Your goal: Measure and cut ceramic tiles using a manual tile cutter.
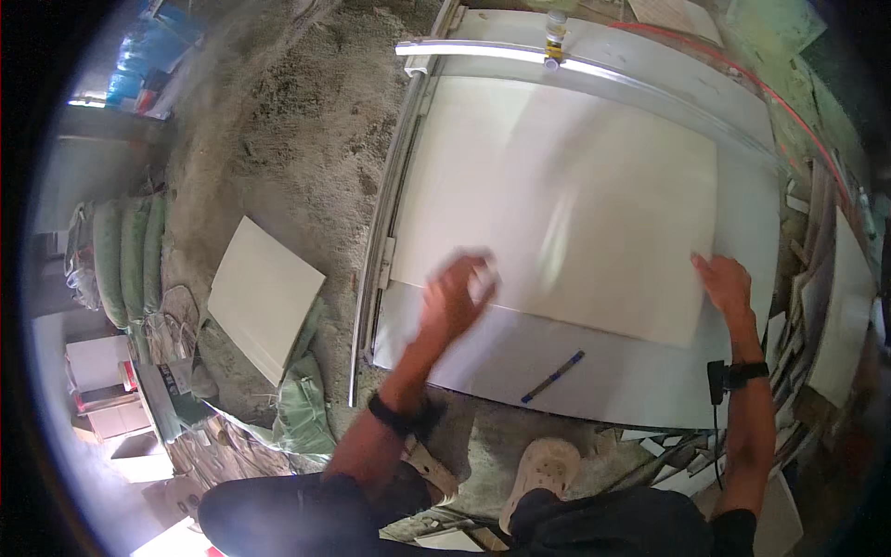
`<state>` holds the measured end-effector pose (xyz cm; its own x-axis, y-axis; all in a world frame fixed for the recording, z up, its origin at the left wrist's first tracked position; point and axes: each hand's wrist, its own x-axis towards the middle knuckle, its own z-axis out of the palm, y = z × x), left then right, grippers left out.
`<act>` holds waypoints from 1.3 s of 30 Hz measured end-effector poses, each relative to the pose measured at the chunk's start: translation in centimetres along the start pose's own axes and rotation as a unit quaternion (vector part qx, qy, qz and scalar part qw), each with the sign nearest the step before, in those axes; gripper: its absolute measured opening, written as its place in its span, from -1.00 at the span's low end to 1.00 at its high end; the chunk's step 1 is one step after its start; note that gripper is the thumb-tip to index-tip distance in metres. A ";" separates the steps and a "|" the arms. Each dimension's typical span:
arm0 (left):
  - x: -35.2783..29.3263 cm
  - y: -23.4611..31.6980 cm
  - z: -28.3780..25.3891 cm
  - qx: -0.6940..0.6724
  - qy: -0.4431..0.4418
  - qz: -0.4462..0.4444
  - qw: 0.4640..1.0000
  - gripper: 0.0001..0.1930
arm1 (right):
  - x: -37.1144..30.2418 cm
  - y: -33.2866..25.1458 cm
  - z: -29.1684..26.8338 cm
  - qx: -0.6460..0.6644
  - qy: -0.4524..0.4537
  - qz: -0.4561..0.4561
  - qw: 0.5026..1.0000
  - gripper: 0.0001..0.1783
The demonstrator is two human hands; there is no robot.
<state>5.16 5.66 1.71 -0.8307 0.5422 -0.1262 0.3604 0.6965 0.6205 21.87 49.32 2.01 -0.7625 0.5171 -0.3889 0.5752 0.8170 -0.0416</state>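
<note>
A large cream tile (594,204) lies flat on the pale cutting board (445,339), under a tile cutter's metal rail (640,79). My left hand (455,295) is over the tile's near left part, fingers bent and blurred by motion; a pale patch shows between thumb and fingers, and I cannot make out whether it is held. At the tile's right edge is my right hand (726,281), its fingers apart and one reaching over the edge. A blue marker pen (553,376) lies on the board near its front edge. The cutter's head (554,51) sits on the far rail.
A smaller cream tile (264,297) rests on the left, beside a green sack (304,408). Stacked tile offcuts (817,288) line the right side. A red hose (770,91) curves along the far right. My feet in beige clogs (543,473) stand close to the board's front edge.
</note>
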 end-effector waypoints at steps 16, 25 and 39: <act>28.3 -11.6 -7.3 0.099 0.099 0.088 0.986 -0.39 | 1.2 1.0 0.1 -0.020 -0.029 0.035 0.999 -0.25; 27.2 -10.8 -7.0 0.210 0.074 0.037 0.974 -0.36 | 1.3 1.7 0.0 0.047 -0.037 0.024 0.998 -0.28; 26.9 -10.3 -7.2 0.080 0.128 0.012 0.989 -0.25 | 3.9 -3.8 -4.9 -0.179 0.059 -0.053 0.981 -0.43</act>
<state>-23.94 9.70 -2.48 -0.8939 0.4371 0.0997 0.4266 0.7610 0.4888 15.25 49.45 5.16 -0.8528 0.4339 -0.2905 0.3671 0.8938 0.2575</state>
